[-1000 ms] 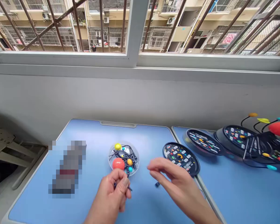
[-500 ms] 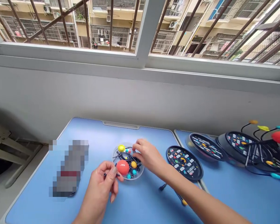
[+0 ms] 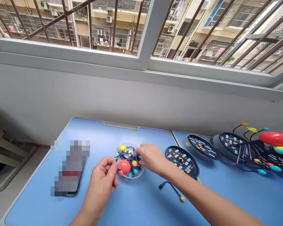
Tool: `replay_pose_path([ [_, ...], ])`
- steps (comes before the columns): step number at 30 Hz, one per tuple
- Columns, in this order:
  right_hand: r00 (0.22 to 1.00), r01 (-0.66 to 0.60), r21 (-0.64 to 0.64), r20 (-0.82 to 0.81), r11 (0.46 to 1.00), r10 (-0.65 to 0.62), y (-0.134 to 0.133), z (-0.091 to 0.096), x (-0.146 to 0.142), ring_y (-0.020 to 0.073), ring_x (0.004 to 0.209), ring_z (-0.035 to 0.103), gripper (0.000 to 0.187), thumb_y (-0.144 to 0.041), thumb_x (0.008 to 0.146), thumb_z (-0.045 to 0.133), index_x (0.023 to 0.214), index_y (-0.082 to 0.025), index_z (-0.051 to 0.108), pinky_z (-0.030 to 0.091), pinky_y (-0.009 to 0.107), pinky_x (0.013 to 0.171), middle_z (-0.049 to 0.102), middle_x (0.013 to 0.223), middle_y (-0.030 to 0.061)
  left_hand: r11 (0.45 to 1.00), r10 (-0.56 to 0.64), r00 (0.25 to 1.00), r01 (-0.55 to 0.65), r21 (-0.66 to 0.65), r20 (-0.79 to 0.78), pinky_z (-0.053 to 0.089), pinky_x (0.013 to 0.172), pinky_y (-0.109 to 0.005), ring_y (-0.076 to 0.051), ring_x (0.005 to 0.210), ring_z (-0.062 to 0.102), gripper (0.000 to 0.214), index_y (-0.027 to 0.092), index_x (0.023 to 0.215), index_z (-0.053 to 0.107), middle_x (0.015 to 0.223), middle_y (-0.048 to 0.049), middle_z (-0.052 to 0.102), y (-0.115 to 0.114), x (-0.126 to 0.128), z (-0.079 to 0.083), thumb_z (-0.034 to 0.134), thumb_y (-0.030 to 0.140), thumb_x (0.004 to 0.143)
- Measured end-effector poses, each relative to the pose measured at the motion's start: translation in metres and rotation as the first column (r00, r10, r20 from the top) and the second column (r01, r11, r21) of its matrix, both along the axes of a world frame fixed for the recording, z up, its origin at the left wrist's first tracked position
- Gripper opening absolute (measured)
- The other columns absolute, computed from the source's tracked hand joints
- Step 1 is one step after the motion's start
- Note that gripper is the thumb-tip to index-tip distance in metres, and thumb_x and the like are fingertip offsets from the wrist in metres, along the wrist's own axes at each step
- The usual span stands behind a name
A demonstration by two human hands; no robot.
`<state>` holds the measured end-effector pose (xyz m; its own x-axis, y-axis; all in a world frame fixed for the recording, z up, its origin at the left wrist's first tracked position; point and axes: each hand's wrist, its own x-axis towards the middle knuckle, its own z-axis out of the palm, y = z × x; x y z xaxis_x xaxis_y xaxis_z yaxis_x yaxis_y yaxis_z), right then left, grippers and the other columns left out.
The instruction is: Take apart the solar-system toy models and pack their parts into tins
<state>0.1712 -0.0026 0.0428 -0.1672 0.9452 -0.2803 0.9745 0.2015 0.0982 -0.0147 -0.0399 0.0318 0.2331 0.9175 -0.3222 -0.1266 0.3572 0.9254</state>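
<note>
Pinching small black rod in left hand, fingers pressed together beside red ball; right hand, fingers slightly spread, resting on black wires in clear round planet-model dish on blue table.

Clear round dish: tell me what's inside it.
The clear dish holds a red ball, a yellow ball, an orange ball, teal balls and tangled black wires. The right hand covers its right side, so what lies beneath cannot be seen.

You had a pixelated slab lying on your blue desk; black printed discs sat to its right; above the grey wall, a barred window faced apartment blocks.
</note>
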Motion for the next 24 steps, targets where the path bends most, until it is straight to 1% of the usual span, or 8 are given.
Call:
replay_pose_path([
  [4,0.999,0.04,0.013,-0.03,0.999,-0.039,-0.001,-0.003,0.0,0.0208,0.077,0.059,0.015,-0.011,0.068,0.056,0.074,-0.018,0.067,0.026,0.027,0.056,0.067,0.083,0.008,0.998,-0.003,0.999,0.006,0.061,-0.054,0.027,0.041,-0.017,-0.006,0.042,0.033,0.029,0.018,0.071,0.048,0.05,0.0054,0.048,0.005,0.001,0.003,0.054,0.046,0.077],
  [6,0.997,0.058,0.016,-0.041,0.998,-0.058,-0.002,-0.004,0.0,0.0203,0.075,0.06,0.015,-0.01,0.068,0.055,0.07,-0.019,0.067,0.025,0.027,0.055,0.068,0.082,0.0077,0.996,-0.006,0.996,0.014,0.091,-0.084,0.027,0.042,-0.018,-0.006,0.043,0.033,0.028,0.018,0.071,0.048,0.052,0.0049,0.05,0.006,0.001,0.004,0.052,0.044,0.079],
  [11,0.992,0.115,0.025,-0.063,0.993,-0.113,-0.006,-0.004,-0.001,0.0203,0.073,0.061,0.022,-0.007,0.067,0.051,0.075,-0.018,0.068,0.024,0.027,0.053,0.07,0.081,0.0082,0.983,-0.012,0.981,0.047,0.176,-0.194,0.028,0.044,-0.019,-0.008,0.046,0.036,0.024,0.018,0.069,0.05,0.058,0.0028,0.052,0.008,0.002,0.009,0.051,0.039,0.079],
  [14,0.981,0.165,0.051,-0.107,0.985,-0.159,-0.009,-0.004,0.0,0.0193,0.069,0.061,0.024,-0.01,0.07,0.048,0.082,-0.018,0.067,0.023,0.026,0.051,0.07,0.078,0.007,0.942,0.014,0.937,0.105,0.32,-0.35,0.032,0.048,-0.02,-0.01,0.052,0.04,0.021,0.018,0.065,0.052,0.059,0.0025,0.051,0.015,0.005,0.013,0.049,0.033,0.08],
  [17,0.939,0.264,0.123,-0.259,0.957,-0.226,-0.013,-0.003,0.005,0.0175,0.065,0.058,0.021,-0.013,0.071,0.047,0.08,-0.019,0.064,0.024,0.025,0.051,0.067,0.072,0.0044,0.864,0.04,0.841,0.242,0.441,-0.539,0.035,0.054,-0.022,-0.012,0.057,0.044,0.021,0.019,0.063,0.051,0.059,0.002,0.051,0.026,0.013,0.012,0.044,0.025,0.081],
  [20,0.811,0.379,0.111,-0.518,0.919,-0.272,-0.017,-0.002,0.014,0.0138,0.057,0.052,0.015,-0.014,0.069,0.046,0.074,-0.019,0.059,0.029,0.024,0.052,0.059,0.06,-0.001,0.784,0.061,0.704,0.405,0.47,-0.708,0.036,0.057,-0.023,-0.014,0.06,0.049,0.021,0.019,0.064,0.051,0.064,0.0,0.055,0.038,0.027,0.008,0.041,0.017,0.082],
  [22,0.662,0.422,0.04,-0.696,0.906,-0.278,-0.021,-0.004,0.022,0.0124,0.053,0.047,0.009,-0.017,0.068,0.047,0.07,-0.019,0.056,0.032,0.023,0.052,0.053,0.055,-0.0035,0.75,0.062,0.632,0.481,0.454,-0.773,0.037,0.059,-0.024,-0.015,0.063,0.051,0.02,0.019,0.066,0.052,0.068,-0.0017,0.056,0.045,0.038,0.003,0.041,0.014,0.081],
  [24,0.483,0.434,-0.061,-0.826,0.899,-0.29,-0.026,-0.006,0.027,0.012,0.053,0.045,0.005,-0.022,0.067,0.05,0.068,-0.019,0.054,0.033,0.023,0.052,0.05,0.055,-0.0038,0.73,0.042,0.603,0.526,0.436,-0.797,0.038,0.06,-0.024,-0.015,0.064,0.053,0.019,0.019,0.067,0.055,0.07,-0.0025,0.058,0.05,0.048,-0.003,0.043,0.011,0.08],
])
